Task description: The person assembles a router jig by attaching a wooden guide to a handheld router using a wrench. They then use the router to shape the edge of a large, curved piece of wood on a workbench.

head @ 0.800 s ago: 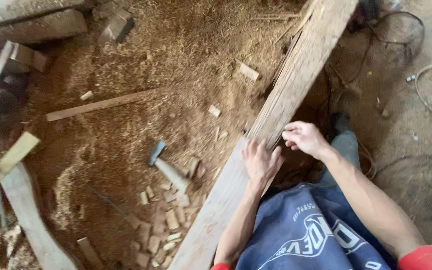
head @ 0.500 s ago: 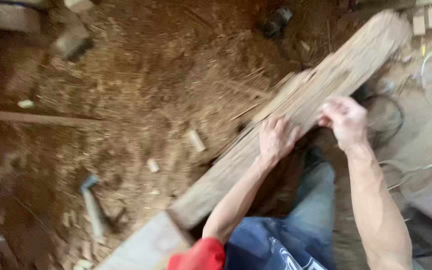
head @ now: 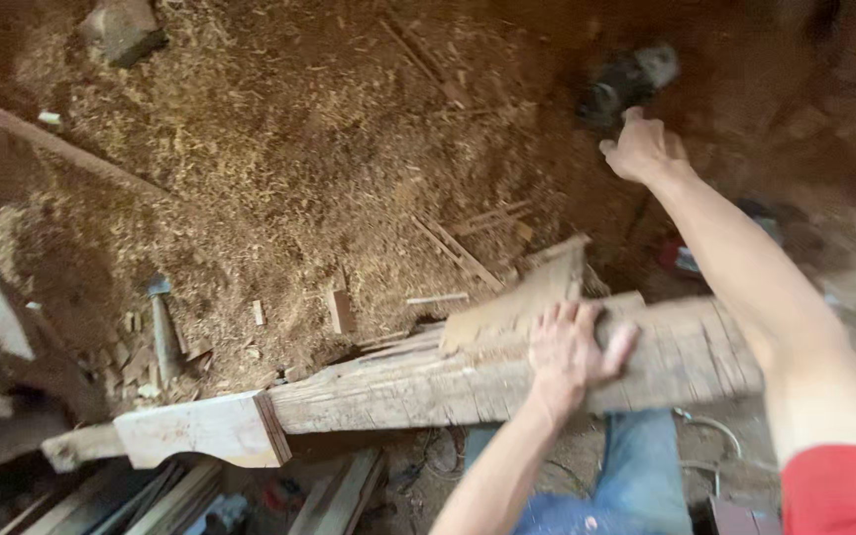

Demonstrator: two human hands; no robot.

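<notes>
A long rough wooden beam (head: 428, 381) lies nearly crosswise in front of me, its pale cut end at the left. My left hand (head: 569, 349) presses flat on its top, fingers spread over the wood. My right hand (head: 643, 149) is stretched out far ahead, just below a dark round power tool (head: 624, 79) on the sawdust floor; its fingers look curled, and I cannot tell whether they touch the tool. A splintered slab (head: 522, 292) sticks up from the beam beside my left hand.
Sawdust and wood chips cover the floor. A hammer (head: 160, 322) lies at the left among small offcuts. A thin lath (head: 61, 149) lies at the upper left, a block (head: 123, 28) at the top. Boards (head: 349, 490) are stacked below the beam. Cables (head: 705, 426) are at the right.
The beam has swung from pointing away to lying almost crosswise. My right hand has left the beam and reached forward toward the power tool. My left hand stays on the wood.
</notes>
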